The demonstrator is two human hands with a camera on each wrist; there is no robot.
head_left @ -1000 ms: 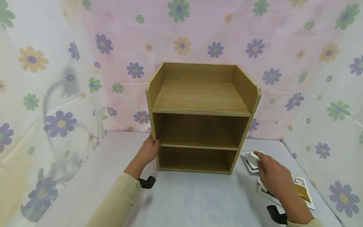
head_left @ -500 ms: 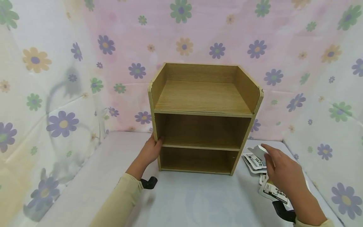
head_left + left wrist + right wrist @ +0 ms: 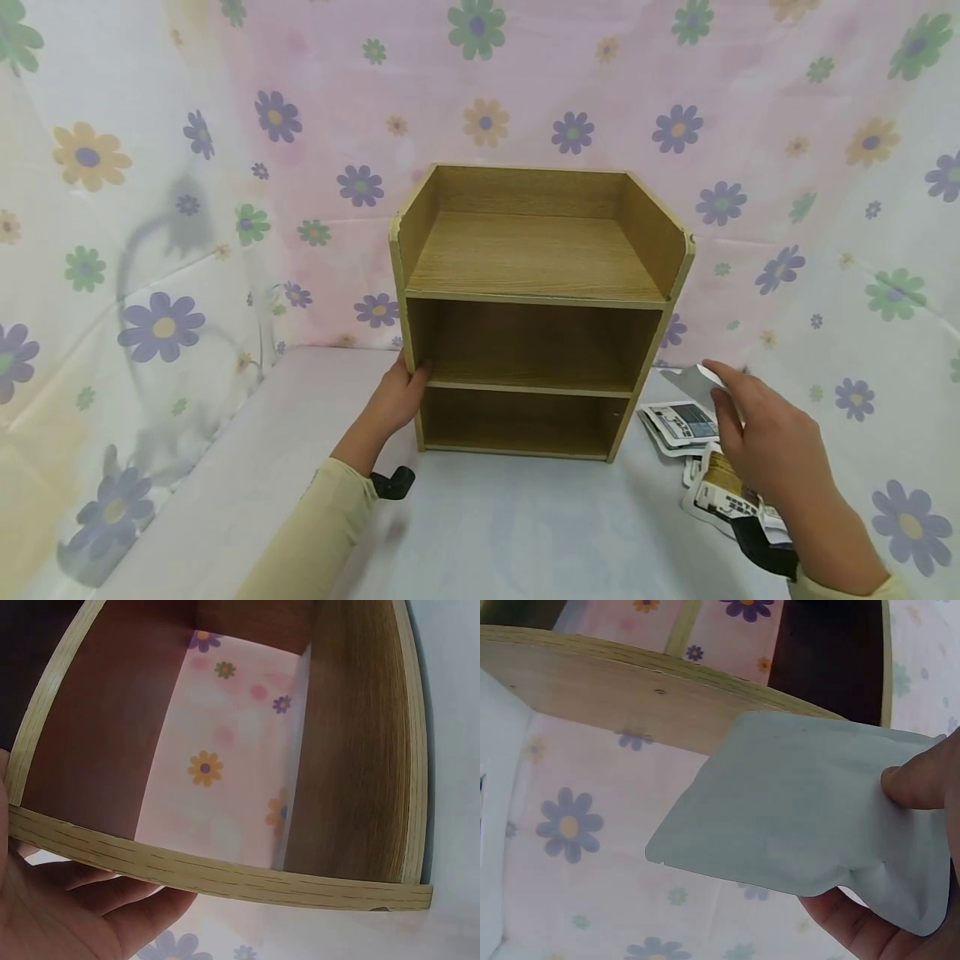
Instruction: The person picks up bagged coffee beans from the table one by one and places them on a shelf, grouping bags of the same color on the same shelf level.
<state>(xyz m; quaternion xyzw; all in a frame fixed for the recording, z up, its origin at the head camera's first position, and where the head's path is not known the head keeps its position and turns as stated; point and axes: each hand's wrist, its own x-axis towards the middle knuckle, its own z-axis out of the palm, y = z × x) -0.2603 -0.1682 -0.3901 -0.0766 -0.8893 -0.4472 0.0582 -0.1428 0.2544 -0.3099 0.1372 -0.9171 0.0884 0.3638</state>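
Observation:
A wooden shelf unit (image 3: 534, 258) with a raised-edge top and two compartments below stands in the middle of the head view. My left hand (image 3: 392, 402) grips its left side panel, thumb at the front edge; in the left wrist view, fingers (image 3: 142, 911) lie along the panel's outer side. To the right of the unit, my right hand (image 3: 776, 442) pinches a flat white pouch (image 3: 802, 802) between thumb and fingers, its plain side towards the right wrist view. Below the hand lie several printed pouches (image 3: 681, 422), partly overlapping, some partly hidden by the hand.
The unit stands on a table with a pale cover (image 3: 525, 533). Flower-patterned cloth (image 3: 480, 100) hangs behind and at both sides. A shadow of a lamp-like shape falls on the left cloth. Black wrist-camera mounts (image 3: 393, 482) sit at both wrists.
My right hand has moved right and slightly farther away, lifting the white pouch off to the side of the pile, so more of the printed pouches shows. My left hand keeps its grip.

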